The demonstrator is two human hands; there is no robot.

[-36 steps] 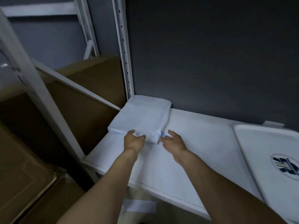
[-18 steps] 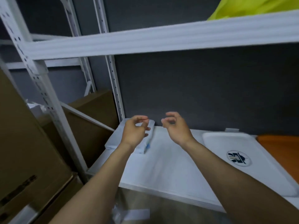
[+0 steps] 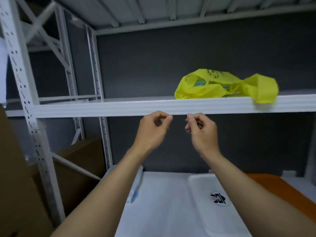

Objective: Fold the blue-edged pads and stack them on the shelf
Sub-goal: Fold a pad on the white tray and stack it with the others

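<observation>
The folded pads (image 3: 136, 190) lie on the lower shelf (image 3: 162, 207) at seven o'clock, half hidden behind my left forearm (image 3: 106, 194); a white tray (image 3: 200, 190) is at five o'clock. Higher, my left hand (image 3: 152, 132) and right hand (image 3: 202, 132) have curled fingers and hold nothing. At one o'clock a yellow bag (image 3: 222, 86) rests on the upper shelf (image 3: 119, 106).

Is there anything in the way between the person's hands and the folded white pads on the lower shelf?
Nothing visible blocks them. The left hand and right hand are raised, empty, before the white metal upper shelf beam; the folded white blue-edged pads lie below on the white lower shelf, partly hidden by the left forearm.
</observation>
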